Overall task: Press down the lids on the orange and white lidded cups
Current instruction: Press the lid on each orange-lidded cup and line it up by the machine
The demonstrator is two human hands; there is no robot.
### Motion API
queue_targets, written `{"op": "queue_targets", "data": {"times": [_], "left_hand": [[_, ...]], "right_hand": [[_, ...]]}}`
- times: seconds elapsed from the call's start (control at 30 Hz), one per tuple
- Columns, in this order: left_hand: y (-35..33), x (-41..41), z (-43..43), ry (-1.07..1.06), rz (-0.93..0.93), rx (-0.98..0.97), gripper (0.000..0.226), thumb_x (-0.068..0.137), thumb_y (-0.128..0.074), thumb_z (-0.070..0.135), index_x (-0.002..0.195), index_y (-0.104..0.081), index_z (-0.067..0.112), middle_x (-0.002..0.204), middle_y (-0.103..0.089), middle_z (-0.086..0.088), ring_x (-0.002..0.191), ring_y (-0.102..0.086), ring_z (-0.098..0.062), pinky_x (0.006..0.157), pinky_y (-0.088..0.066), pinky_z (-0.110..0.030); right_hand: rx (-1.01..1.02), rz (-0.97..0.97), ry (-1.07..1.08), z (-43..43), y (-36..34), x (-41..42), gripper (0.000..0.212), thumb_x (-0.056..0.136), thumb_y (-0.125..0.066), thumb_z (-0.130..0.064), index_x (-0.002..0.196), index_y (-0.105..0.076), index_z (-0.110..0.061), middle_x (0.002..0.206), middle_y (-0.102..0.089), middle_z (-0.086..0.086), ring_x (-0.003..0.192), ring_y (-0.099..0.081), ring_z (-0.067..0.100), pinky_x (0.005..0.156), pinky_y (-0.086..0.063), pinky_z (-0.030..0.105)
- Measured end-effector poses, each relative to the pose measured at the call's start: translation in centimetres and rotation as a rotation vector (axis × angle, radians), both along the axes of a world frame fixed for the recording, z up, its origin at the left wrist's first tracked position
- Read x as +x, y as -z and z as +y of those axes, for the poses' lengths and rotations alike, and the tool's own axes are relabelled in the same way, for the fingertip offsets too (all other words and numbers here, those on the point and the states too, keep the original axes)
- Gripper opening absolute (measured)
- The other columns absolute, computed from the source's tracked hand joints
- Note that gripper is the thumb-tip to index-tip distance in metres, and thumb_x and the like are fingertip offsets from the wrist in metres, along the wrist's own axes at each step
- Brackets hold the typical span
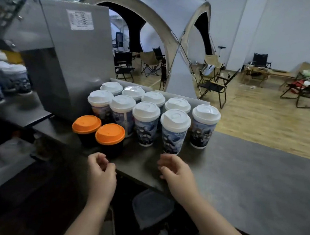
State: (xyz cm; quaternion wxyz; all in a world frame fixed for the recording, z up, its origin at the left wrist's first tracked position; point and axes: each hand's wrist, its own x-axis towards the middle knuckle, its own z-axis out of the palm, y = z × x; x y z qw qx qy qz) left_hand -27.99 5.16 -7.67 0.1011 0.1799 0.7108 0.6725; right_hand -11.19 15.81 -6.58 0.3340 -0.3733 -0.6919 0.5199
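Here the left hand [102, 171] and right hand [177, 174] hover near the cups [173, 132].

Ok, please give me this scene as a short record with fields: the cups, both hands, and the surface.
orange-lidded cups: two, dark bodies, front left of the group
white-lidded cups: nine, printed bodies, two rows
left hand: before the orange-lidded cups, fingers loosely curled, holds nothing
right hand: close to the nearest white-lidded cup's base, holds nothing
surface: dark counter
left of cups: metal machine
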Motion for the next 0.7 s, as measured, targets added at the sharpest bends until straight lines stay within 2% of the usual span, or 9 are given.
{"op": "queue_targets", "data": {"times": [0.13, 0.2, 0.27, 0.37, 0.43, 0.5, 0.53, 0.6, 0.7], "left_hand": [[0.8, -3.8, 0.1, -0.027, 0.0, 0.016, 0.054, 0.088, -0.054, -0.004, 0.134, -0.044, 0.023, 0.125, -0.048, 0.003, 0.107, -0.06, -0.022, 0.096, -0.052, -0.05], [1.1, -5.0, 0.3, 0.049, -0.009, 0.023, 0.062, 0.089, -0.053, -0.004, 0.141, -0.04, 0.027, 0.121, -0.054, 0.014, 0.109, -0.061, -0.014, 0.099, -0.052, -0.053], [1.2, -5.9, 0.4, 0.127, -0.031, 0.007, 0.066, 0.089, -0.051, -0.003, 0.144, -0.038, 0.03, 0.124, -0.058, 0.013, 0.114, -0.061, -0.017, 0.101, -0.05, -0.056], [1.4, -6.6, 0.7, 0.198, -0.042, 0.01, 0.065, 0.09, -0.052, -0.004, 0.145, -0.042, 0.03, 0.137, -0.059, -0.001, 0.121, -0.06, -0.023, 0.101, -0.05, -0.055], [1.5, -6.4, 0.5, 0.229, -0.005, 0.018, 0.059, 0.09, -0.055, -0.002, 0.138, -0.053, 0.033, 0.13, -0.065, 0.002, 0.112, -0.065, -0.015, 0.086, -0.059, -0.04], [1.4, -5.6, 0.1, 0.249, -0.001, 0.067, 0.054, 0.091, -0.058, -0.001, 0.13, -0.06, 0.035, 0.125, -0.068, 0.005, 0.1, -0.068, -0.007, 0.064, -0.057, -0.022], [1.4, -5.0, 0.0, 0.263, -0.008, 0.099, 0.052, 0.091, -0.059, -0.001, 0.127, -0.062, 0.036, 0.125, -0.068, 0.007, 0.1, -0.069, -0.007, 0.061, -0.056, -0.02], [1.3, -3.3, 0.1, 0.304, -0.023, 0.174, 0.048, 0.093, -0.061, -0.002, 0.124, -0.064, 0.034, 0.126, -0.068, 0.006, 0.109, -0.067, -0.01, 0.073, -0.06, -0.031], [0.8, -0.1, 0.8, 0.386, -0.054, 0.312, 0.037, 0.093, -0.061, -0.004, 0.123, -0.066, 0.019, 0.124, -0.07, -0.005, 0.119, -0.064, -0.024, 0.098, -0.053, -0.052]], "right_hand": [[0.06, -0.084, -0.156, 0.1, 0.6, -5.2, 0.061, 0.086, -0.055, 0.007, 0.141, -0.053, -0.02, 0.125, -0.066, -0.005, 0.11, -0.068, 0.014, 0.099, -0.055, 0.042], [0.028, -0.133, -0.219, 0.0, 0.7, -7.7, 0.072, 0.086, -0.056, 0.001, 0.151, -0.042, -0.027, 0.105, -0.066, -0.016, 0.105, -0.071, 0.022, 0.089, -0.06, 0.046], [-0.02, -0.139, -0.271, -0.2, 0.6, -9.8, 0.078, 0.086, -0.057, 0.0, 0.154, -0.035, -0.032, 0.087, -0.063, -0.02, 0.096, -0.074, 0.025, 0.076, -0.063, 0.039], [-0.014, -0.102, -0.274, -0.5, 0.3, -11.6, 0.079, 0.082, -0.056, -0.003, 0.15, -0.039, -0.039, 0.092, -0.069, -0.016, 0.086, -0.075, 0.018, 0.064, -0.061, 0.029], [0.025, -0.068, -0.232, -0.8, 0.1, -11.7, 0.075, 0.081, -0.06, -0.005, 0.147, -0.044, -0.037, 0.107, -0.073, -0.008, 0.085, -0.074, 0.011, 0.07, -0.058, 0.028], [0.108, -0.067, -0.172, -1.0, 0.0, -10.7, 0.072, 0.08, -0.068, -0.011, 0.146, -0.047, -0.031, 0.12, -0.069, -0.005, 0.089, -0.068, 0.006, 0.083, -0.056, 0.027], [0.138, -0.062, -0.137, -1.0, 0.0, -10.0, 0.072, 0.08, -0.072, -0.014, 0.146, -0.048, -0.029, 0.124, -0.067, -0.006, 0.095, -0.066, 0.005, 0.09, -0.054, 0.028], [0.204, -0.051, -0.079, -0.7, 0.0, -7.8, 0.069, 0.079, -0.08, -0.02, 0.142, -0.052, -0.027, 0.128, -0.065, -0.007, 0.111, -0.062, 0.008, 0.1, -0.05, 0.031], [0.273, -0.013, -0.031, -0.6, 0.1, -3.7, 0.07, 0.076, -0.087, -0.023, 0.138, -0.054, -0.026, 0.127, -0.065, -0.01, 0.122, -0.058, 0.013, 0.104, -0.048, 0.035]]}}
